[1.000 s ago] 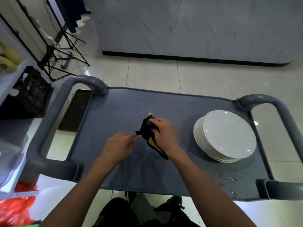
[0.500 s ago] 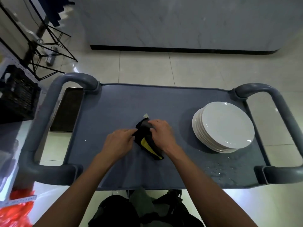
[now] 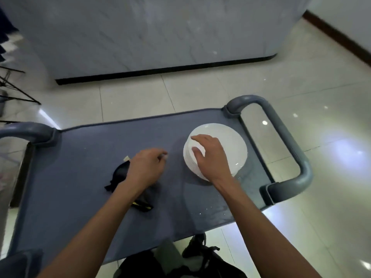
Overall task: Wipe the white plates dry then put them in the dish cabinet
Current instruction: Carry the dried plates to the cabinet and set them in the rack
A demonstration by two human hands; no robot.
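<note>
Head view shows the right hand [image 3: 210, 157] with fingers spread on the stacked plates [image 3: 228, 145] at the cart's [image 3: 84, 177] right end, the left hand [image 3: 147, 168] loosely curled over the cloth [image 3: 120, 173]; wet, smooth, breakable, they likely need a rim grip.

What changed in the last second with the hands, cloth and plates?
The right hand let go of the black cloth and moved right onto the plate stack, fingers over its near edge. The left hand now covers the cloth. The stack stays on the cart.
</note>
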